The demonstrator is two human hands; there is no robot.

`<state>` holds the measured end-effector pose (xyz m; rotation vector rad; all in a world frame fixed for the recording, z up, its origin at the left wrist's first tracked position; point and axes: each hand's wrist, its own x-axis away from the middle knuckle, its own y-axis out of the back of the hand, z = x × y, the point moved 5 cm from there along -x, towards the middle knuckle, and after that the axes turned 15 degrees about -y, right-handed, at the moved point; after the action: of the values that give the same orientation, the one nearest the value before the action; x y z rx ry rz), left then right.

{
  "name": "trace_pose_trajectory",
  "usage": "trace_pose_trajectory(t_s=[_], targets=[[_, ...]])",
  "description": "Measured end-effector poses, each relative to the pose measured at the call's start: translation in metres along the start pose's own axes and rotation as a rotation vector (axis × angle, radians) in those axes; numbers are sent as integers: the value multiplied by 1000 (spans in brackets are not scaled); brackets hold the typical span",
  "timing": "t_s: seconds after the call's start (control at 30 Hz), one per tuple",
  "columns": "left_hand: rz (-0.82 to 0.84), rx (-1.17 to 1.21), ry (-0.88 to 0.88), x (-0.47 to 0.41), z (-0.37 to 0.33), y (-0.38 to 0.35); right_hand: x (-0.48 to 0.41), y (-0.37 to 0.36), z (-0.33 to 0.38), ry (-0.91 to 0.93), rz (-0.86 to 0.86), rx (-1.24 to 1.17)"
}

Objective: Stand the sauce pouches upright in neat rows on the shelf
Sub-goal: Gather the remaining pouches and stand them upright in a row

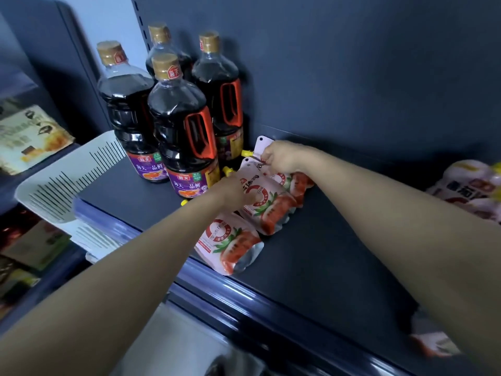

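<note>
Leaning pouches are risking a domino slump: the front pouch (230,245) is sitting at the shelf (339,261) lip beside the soy bottles (184,147). The right hand (282,158) is pinching the top seam of the rear pouch (264,145). The left hand (233,189) is resting on the middle pouch (271,210), finger state blurred; all are glossy, soft film with slack bases.

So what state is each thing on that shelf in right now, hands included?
Soy sauce bottles: four, upright, capped.
Back pouch: top pinched by right hand.
Middle pouch: tilted, left hand on it, grip unclear.
Front pouch: tilted, untouched, near the front of the shelf.
Pouches at right: heaped, blurred.
</note>
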<state>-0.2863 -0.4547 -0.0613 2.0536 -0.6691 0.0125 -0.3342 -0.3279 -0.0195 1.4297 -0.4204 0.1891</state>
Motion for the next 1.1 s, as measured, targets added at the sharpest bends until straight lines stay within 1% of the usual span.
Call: trace_pose_trajectory(t_s=[0.07, 0.13, 0.23, 0.37, 0.53, 0.6, 0.73, 0.9, 0.97, 1.03, 1.1], targets=[[13, 34, 23, -1, 2, -2, -2, -2, -7, 0, -2, 47], [7, 80, 33, -2, 2, -3, -3, -5, -14, 17, 34, 67], [-62, 133, 50, -6, 0, 1, -1, -7, -22, 39, 73, 52], [-118, 206, 86, -10, -1, 2, 2, -8, -30, 3, 86, 7], [-190, 311, 100, -8, -2, 3, 5, -11, -29, 26, 89, -46], [-227, 305, 94, -4, -4, 8, 5, -13, -29, 8, 81, -49], [-276, 271, 95, 4, -6, 16, 12, -14, -24, -20, 19, 28], [-346, 213, 83, 12, -7, 21, 21, -16, -22, -67, 9, -3], [-359, 215, 24, 13, -8, 27, 25, -14, -26, -71, 27, -75], [-345, 202, -29, 13, -13, 32, 29, -4, -36, -68, 81, -228], [-317, 225, -79, 10, -23, 34, 38, 11, -52, -87, 56, -297]])
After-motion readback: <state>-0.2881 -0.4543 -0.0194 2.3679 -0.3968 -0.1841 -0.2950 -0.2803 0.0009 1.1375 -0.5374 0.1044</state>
